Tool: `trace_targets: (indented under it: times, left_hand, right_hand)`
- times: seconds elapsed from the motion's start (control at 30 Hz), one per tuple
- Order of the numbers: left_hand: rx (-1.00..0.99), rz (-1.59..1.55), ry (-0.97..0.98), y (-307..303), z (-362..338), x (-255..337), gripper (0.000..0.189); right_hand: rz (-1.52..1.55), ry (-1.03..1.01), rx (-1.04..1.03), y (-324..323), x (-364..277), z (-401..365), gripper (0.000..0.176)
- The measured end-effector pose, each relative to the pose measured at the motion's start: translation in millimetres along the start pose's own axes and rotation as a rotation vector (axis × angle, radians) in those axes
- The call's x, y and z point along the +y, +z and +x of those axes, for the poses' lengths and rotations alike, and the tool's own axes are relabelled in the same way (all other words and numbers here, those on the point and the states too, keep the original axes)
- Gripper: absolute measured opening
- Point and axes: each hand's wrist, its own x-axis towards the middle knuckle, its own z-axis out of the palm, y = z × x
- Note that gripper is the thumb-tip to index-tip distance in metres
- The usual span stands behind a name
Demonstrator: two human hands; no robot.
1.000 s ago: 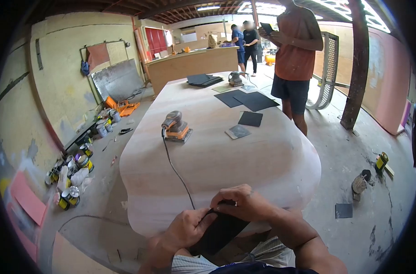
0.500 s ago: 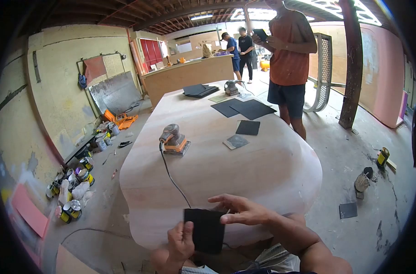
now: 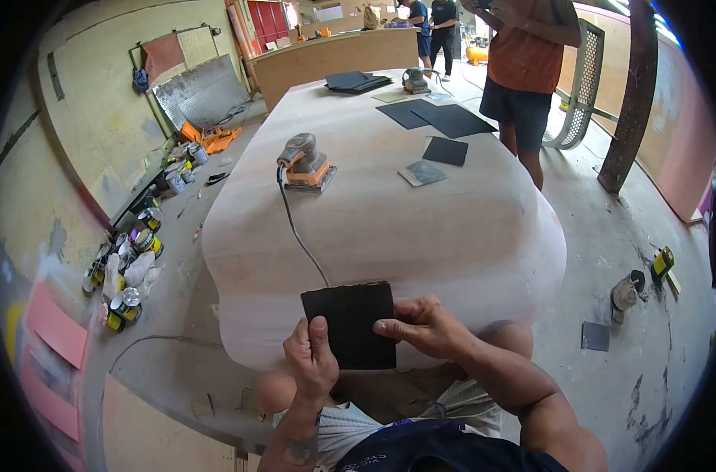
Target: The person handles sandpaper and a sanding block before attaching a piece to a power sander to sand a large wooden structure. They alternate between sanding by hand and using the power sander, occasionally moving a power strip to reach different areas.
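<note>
A black square of sandpaper [image 3: 350, 324] is held up in front of me, its top edge slightly ragged. My left hand [image 3: 311, 358] grips its left side, thumb lying on the face. On the right side, my right hand [image 3: 427, 328] pinches the sheet, thumb in front and fingers behind. Beyond it, an orange and grey electric sander [image 3: 304, 167] rests on the pale, curved-edge panel [image 3: 358, 228]. Its cord runs toward me and passes behind the sandpaper.
Larger black sheets [image 3: 452, 118] and a small grey piece [image 3: 423, 173] lie on the panel. Farther back are a stack of sheets [image 3: 356, 82] and another sander [image 3: 415, 80]. A person in an orange shirt [image 3: 525, 59] stands at right. Paint cans [image 3: 147, 241] line the left floor.
My right hand has closed on the sandpaper's right side, where its fingers were spread before. The sheet is higher in view, and the camera has tilted down.
</note>
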Motion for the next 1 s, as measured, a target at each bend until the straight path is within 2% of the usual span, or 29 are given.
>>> trace_targets:
  times: [0.07,0.17,0.37,0.47,0.57,0.67,0.77,0.87,1.0]
  left_hand:
    - [-0.001,-0.049,-0.025,1.2,-4.5,-5.5,0.046]
    - [-0.019,-0.061,-0.038,3.1,-8.1,-5.4,0.046]
    - [-0.045,-0.027,-0.093,1.0,-10.2,-4.2,0.047]
    - [-0.045,-0.021,-0.112,3.4,-6.1,9.1,0.047]
    - [0.003,-0.082,-0.094,8.9,-6.1,0.1,0.047]
    - [-0.056,-0.007,-0.110,-3.1,-4.0,-5.0,0.047]
    - [-0.007,0.018,-0.055,1.9,-2.1,-4.3,0.048]
    - [-0.023,-0.031,-0.094,0.9,-4.2,-6.7,0.048]
    - [-0.016,-0.033,-0.069,-1.8,0.3,-6.7,0.048]
  right_hand:
    - [0.060,-0.099,0.022,1.4,4.7,4.5,0.028]
    - [-0.305,-0.073,0.099,-16.1,-5.6,8.9,0.035]
    - [-0.212,-0.133,0.110,-10.9,0.4,8.1,0.047]
    - [-0.127,-0.089,0.115,-13.5,12.3,10.1,0.051]
    - [-0.113,-0.020,0.028,-2.2,28.1,2.3,0.051]
    - [-0.570,0.070,-0.036,-8.2,21.9,-4.4,0.053]
    - [-0.542,0.054,-0.017,-5.6,25.3,-3.4,0.059]
    - [-0.367,0.153,0.004,-3.5,26.5,-6.6,0.061]
    - [-0.495,0.146,-0.091,-0.3,24.1,-10.1,0.060]
